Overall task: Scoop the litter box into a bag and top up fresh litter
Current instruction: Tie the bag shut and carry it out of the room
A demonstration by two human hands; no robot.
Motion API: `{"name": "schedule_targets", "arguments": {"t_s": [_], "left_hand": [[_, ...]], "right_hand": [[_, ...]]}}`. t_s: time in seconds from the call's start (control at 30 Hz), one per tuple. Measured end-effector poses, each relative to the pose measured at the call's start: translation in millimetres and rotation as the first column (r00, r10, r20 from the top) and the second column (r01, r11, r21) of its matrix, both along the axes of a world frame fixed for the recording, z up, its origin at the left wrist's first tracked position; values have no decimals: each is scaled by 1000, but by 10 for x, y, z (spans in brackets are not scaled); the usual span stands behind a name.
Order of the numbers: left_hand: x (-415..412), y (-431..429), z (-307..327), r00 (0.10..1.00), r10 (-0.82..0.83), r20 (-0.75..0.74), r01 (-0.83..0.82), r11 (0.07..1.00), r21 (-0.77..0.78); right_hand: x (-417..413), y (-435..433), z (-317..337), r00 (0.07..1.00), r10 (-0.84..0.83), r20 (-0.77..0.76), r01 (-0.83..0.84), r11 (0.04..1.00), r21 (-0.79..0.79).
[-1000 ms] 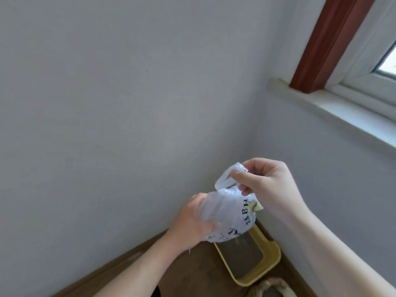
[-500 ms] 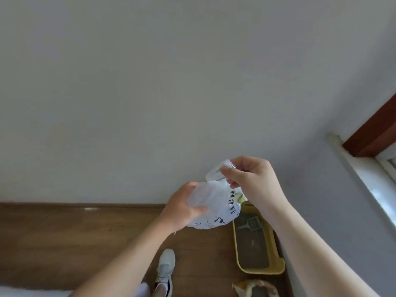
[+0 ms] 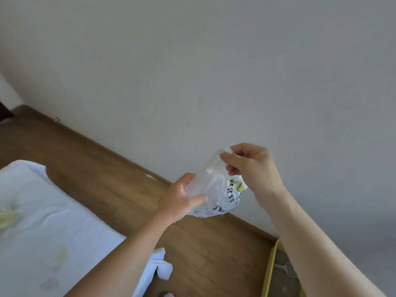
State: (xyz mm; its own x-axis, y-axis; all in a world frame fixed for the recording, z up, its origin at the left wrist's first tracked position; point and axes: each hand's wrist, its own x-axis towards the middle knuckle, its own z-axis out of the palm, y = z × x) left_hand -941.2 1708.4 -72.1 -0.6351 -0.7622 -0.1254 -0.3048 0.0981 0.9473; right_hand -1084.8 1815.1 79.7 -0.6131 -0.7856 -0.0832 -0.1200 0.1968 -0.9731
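**Bag held up in both hands, litter box low at the right**

A pale wall (image 3: 192, 61) fills the far part of the view and meets the wooden floor (image 3: 102, 168) along a skirting line. White bedding (image 3: 42, 221) lies at the near left. At the near right edge the yellow litter box (image 3: 270, 271) sits on the floor, mostly cut off by the right forearm. The printed plastic bag (image 3: 220, 196) hangs in the air, well apart from the box. The left hand (image 3: 182, 198) grips its side, fingers curled round the plastic, likely to steady it. The right hand (image 3: 250, 166) pinches the bunched top, probably to work the mouth open before scooping. A grey scoop (image 3: 288, 270) rests inside the box.
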Motion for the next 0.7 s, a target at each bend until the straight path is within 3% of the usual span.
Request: {"name": "schedule_targets", "arguments": {"t_s": [0.43, 0.7], "left_hand": [[1260, -1244, 14, 939, 345, 5, -345, 939, -8], [1214, -1824, -104, 798, 602, 24, -600, 798, -48]], "right_hand": [[1045, -1862, -26, 921, 389, -12, -389, 919, -61], [976, -2812, -123, 812, 584, 20, -580, 810, -82]]}}
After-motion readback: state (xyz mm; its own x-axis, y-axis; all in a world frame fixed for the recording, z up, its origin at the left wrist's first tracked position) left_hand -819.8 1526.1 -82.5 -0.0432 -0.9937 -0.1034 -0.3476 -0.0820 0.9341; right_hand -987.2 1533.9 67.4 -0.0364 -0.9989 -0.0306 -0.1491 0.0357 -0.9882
